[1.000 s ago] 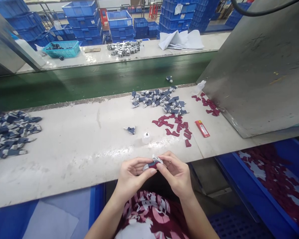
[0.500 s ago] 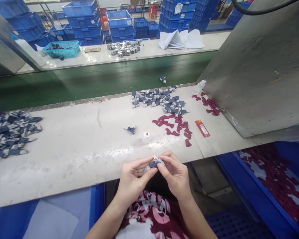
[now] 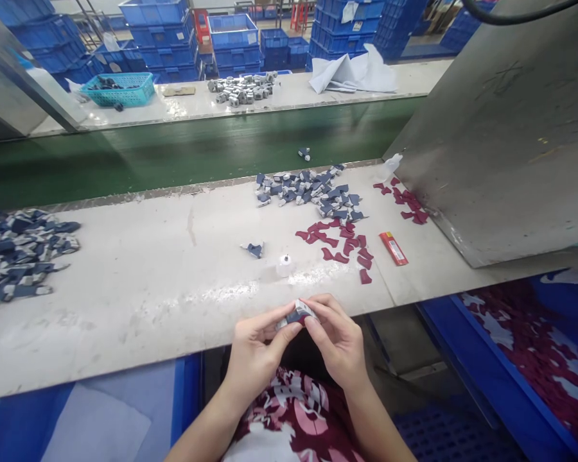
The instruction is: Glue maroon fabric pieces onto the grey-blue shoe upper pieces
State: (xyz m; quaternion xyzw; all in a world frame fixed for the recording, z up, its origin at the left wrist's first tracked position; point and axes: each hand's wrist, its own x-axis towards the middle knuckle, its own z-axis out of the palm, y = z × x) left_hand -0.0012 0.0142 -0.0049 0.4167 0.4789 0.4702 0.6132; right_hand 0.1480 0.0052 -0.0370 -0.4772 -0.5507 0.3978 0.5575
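- Grey-and-blue part [image 3: 297, 314]: partly covered by the grip; maroon patch [image 3: 304, 319] hard to make out.
- Lies between left hand [image 3: 257, 346] and right hand [image 3: 340, 340], fingers clamped on it.

From the left hand [image 3: 253, 350], bare bench [image 3: 149, 256] runs leftward along the front edge, passing the left navy heap [image 3: 22, 253] (set farther back). Toward the back edge, a white container [image 3: 284, 267], maroon pieces [image 3: 351, 245] and the middle navy heap [image 3: 313, 190] obstruct; rightward, a metal panel [image 3: 510, 141] leaves a front-edge strip.
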